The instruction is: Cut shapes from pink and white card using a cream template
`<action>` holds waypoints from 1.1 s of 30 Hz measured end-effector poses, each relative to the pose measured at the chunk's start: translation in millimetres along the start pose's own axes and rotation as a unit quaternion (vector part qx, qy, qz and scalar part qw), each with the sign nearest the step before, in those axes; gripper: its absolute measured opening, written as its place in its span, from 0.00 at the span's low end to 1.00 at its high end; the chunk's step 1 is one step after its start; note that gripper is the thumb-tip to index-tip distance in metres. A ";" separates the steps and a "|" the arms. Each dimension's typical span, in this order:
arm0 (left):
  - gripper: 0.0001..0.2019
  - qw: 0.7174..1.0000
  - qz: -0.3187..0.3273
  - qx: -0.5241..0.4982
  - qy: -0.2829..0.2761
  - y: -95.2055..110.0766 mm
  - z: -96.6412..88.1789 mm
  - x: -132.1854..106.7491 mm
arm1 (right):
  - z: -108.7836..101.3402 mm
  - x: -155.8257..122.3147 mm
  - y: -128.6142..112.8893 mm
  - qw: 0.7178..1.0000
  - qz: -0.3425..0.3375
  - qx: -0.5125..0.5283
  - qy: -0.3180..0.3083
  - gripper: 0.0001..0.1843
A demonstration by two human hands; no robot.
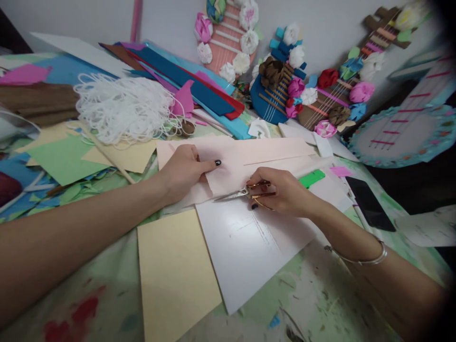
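My left hand (185, 172) rests on a pale pink sheet of paper (249, 156), fingers curled around its left edge and the forefinger stretched out flat on it. My right hand (283, 192) grips a pair of gold-handled scissors (239, 193), whose blades point left into the pink sheet's lower edge. A white card (249, 247) lies under the scissors, and a cream sheet (176, 275) lies to its left.
A tangle of white string (124, 107) and stacked coloured papers (185, 78) lie behind. Paper guitars with paper flowers (281, 80) lean on the wall. A dark phone (370, 204) and a green marker (311, 178) sit at the right. The table (320, 294) is paint-stained.
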State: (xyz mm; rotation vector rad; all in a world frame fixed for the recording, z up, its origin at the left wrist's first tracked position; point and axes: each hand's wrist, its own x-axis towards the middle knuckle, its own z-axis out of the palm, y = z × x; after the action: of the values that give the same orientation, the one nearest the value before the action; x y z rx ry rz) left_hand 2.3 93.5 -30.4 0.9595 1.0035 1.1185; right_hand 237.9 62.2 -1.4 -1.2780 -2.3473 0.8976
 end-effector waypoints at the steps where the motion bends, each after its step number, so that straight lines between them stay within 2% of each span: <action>1: 0.13 1.000 0.002 0.004 -0.006 -0.1 -0.4 0.1 | 0.1 0.2 -0.4 1.000 0.001 0.005 0.001 0.09; 4: 0.14 1.000 0.007 0.015 -0.024 -0.6 -1.3 0.3 | 0.1 1.1 -2.1 1.000 0.002 0.004 0.002 0.09; 13: 0.14 0.999 0.010 0.015 -0.029 -0.8 -0.3 1.3 | 0.5 2.1 -2.7 1.000 0.009 0.004 0.009 0.08; 19: 0.15 0.999 0.016 0.009 -0.032 -1.1 -1.0 1.5 | 0.0 0.7 -2.6 1.000 -0.014 -0.027 -0.003 0.11; 33: 0.17 0.999 0.006 0.001 -0.040 0.4 0.1 -1.0 | 1.7 1.1 -0.4 0.999 -0.013 -0.050 0.019 0.09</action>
State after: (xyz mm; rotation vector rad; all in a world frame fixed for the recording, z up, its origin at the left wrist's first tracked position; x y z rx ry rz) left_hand 2.2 92.6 -29.8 1.0068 0.9349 1.0803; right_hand 236.1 62.4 -2.5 -1.2881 -2.3999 0.7508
